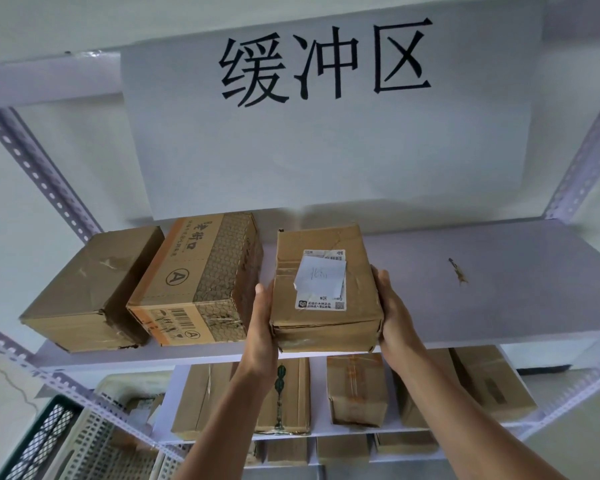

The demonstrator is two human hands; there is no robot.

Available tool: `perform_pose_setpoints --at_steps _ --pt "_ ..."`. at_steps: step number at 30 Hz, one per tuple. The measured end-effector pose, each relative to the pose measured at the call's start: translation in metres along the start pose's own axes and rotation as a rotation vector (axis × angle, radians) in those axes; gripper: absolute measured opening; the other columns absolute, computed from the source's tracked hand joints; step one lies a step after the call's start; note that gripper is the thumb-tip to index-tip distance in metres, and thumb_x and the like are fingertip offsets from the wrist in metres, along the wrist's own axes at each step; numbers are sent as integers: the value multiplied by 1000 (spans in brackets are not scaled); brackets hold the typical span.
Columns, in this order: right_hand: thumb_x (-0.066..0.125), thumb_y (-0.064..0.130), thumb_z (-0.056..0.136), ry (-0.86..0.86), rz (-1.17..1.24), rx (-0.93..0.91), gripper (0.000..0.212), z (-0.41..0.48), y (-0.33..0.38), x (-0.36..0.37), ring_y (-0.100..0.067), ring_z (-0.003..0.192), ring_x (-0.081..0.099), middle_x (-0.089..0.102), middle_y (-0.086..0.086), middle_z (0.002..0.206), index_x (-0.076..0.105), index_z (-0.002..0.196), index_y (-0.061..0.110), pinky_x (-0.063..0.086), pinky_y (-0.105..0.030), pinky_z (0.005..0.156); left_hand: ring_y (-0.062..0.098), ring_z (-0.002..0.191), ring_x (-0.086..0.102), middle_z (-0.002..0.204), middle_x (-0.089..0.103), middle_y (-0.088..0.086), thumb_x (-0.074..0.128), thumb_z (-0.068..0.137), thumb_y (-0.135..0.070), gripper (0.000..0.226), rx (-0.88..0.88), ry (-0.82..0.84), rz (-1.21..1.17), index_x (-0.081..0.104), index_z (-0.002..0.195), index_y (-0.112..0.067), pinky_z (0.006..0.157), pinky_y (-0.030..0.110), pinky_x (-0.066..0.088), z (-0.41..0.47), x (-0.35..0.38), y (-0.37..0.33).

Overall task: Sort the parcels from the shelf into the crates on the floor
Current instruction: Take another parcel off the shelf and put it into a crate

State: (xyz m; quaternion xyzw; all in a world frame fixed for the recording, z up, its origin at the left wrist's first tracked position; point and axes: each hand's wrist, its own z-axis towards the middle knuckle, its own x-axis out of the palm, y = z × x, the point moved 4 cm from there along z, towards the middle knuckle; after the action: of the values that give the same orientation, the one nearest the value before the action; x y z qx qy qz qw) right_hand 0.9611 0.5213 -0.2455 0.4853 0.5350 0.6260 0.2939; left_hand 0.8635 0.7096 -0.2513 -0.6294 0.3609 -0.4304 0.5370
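parcel clasped between both hands at the front of the shelf

the labelled parcel [326, 292], a brown carton with a white shipping label and a loose slip of paper on top, is the landmark here. the left hand [262, 327] is clamped against its left side and the right hand [394, 317] against its right side. each thumb lies up along the side wall and each palm is pressed to the cardboard. the other fingers are hidden under or behind the carton, so how far they wrap cannot be told. the parcel sits over the front edge of the upper shelf board [482, 282], its near end jutting slightly past the edge. whether it rests on the board or is lifted just clear cannot be told.

just left of the parcel stands a printed box [194, 278] marked with a circled a, and further left, touching that box, is a plain box [94, 289]. to the parcel's right the board shows a small dark scuff. above and behind the parcel hangs a white sign [326, 116] with three large black characters. below the parcel, on a lower shelf, several more cartons [355, 389] stand side by side. far down to the parcel's left are a green crate [39, 441] and a pale crate [94, 445].
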Motion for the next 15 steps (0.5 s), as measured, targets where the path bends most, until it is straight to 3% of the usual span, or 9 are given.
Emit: perform_pose_setpoints --at_steps 2,6,9,12,15 --pt "32 55 103 30 48 -15 66 1 -1 0 -38 122 70 73 -17 132 59 144 11 63 -46 93 27 142 62 149 68 10 14 111 -70 75 17 27 18 59 155 -28 118 45 50 -3 0 -1" --pt "30 47 110 43 105 -95 60 -4 1 1 -39 132 63 65 -18 144 48 157 14 56 -54 105 23 158 43 167 50 3 2 112 -64 69 75 96 0 35 168 -38 127 50 28 -14 6 -14" --pt "26 44 112 61 112 -160 57 -9 6 2 -32 131 65 66 -11 144 42 160 17 60 -46 101 17 163 31 176 36 -1 0 112 -60 68 116 119 10 18 173 -35 133 53 18 -19 12 -27" --pt "21 40 112 81 106 -189 56 -14 12 6 -31 129 67 67 -11 143 43 159 18 63 -39 94 17 164 29 176 34 1 0 112 -57 69 151 108 41 16 174 -30 135 54 16 -28 15 -36" --pt "18 38 114 104 106 -209 56 -25 16 12 -33 130 66 63 -17 146 43 159 18 63 -41 95 24 163 31 174 38 7 3 112 -59 73 151 59 55 23 173 -24 135 56 16 -41 12 -39"
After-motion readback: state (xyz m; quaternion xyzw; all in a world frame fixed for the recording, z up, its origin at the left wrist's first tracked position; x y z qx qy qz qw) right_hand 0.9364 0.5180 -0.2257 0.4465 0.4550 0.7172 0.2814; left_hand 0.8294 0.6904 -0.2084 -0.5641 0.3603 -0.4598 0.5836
